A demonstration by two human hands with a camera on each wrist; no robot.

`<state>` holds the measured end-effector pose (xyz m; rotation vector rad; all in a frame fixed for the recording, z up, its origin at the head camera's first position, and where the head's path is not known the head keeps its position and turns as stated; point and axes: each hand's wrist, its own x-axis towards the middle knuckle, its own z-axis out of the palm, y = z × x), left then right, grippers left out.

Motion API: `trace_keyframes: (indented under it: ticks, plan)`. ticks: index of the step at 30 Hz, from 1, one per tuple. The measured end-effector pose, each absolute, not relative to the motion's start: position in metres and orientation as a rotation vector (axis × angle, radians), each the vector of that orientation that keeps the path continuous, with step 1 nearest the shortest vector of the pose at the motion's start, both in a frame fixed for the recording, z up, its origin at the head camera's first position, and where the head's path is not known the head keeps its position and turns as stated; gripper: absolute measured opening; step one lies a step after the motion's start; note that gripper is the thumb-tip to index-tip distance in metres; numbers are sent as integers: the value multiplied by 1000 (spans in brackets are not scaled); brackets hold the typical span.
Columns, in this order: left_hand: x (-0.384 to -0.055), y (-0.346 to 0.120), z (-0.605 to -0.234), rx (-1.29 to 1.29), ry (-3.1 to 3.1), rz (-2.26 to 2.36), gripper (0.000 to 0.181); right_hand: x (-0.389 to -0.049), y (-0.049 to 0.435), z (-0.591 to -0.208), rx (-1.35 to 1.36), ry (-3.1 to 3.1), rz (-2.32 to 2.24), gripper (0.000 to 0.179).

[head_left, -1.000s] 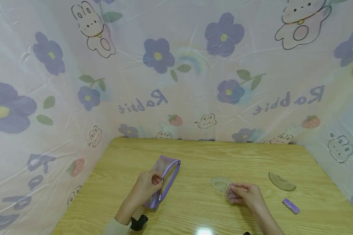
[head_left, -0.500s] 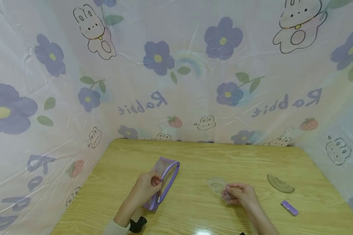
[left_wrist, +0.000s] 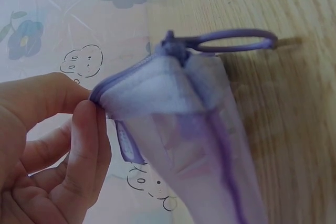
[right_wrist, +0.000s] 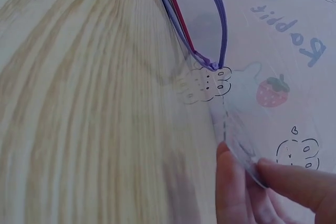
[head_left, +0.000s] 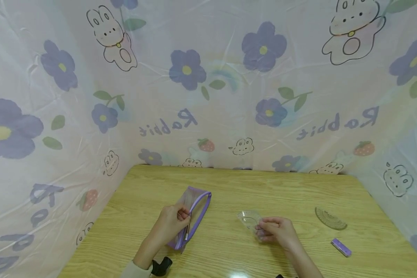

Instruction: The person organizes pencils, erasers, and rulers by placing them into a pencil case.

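Note:
My left hand (head_left: 172, 221) pinches the zipper edge of a see-through purple pencil case (head_left: 199, 220), and its mouth gapes to the right. In the left wrist view, thumb and fingertips meet on the purple zipper tape (left_wrist: 100, 90) near the zipper pull (left_wrist: 226, 40). A slim stick-like item (head_left: 187, 230), its kind unclear, shows at the case's opening. Between thumb and fingers, my right hand (head_left: 276, 231) holds a clear protractor (head_left: 248, 219) above the table, to the right of the case and apart from it. The right wrist view shows the protractor (right_wrist: 239, 140) nearly edge-on.
Further right on the wooden table (head_left: 264, 189) lie a second, yellowish protractor (head_left: 330, 218) and a small purple block-like item (head_left: 341, 247). A printed rabbit-and-flower sheet (head_left: 222, 96) hangs along the back and sides.
My right hand has moved left with the clear protractor, closer to the pencil case. The left hand keeps its pinch on the case. The view has tilted slightly.

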<state>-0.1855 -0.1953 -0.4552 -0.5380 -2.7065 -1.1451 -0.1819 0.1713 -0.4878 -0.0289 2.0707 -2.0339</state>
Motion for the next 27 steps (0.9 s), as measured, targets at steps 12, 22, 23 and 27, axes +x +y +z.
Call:
trace_keyframes:
  ticks: [12,22,23,27]
  plan:
    - [-186,-195,-455,-529,-2711,-1127,6,-185,166,-485,-34,2017,-2054,38]
    - [-186,-195,-455,-520,-2718,-1145,6,-186,163,-485,-9,1972,-2078,37]
    - [-186,-195,-455,-519,-2720,-1145,6,-186,163,-486,-14,1968,-2078,37]
    - [-186,-195,-455,-517,-2723,-1141,6,-187,162,-489,-36,1951,-2080,37]
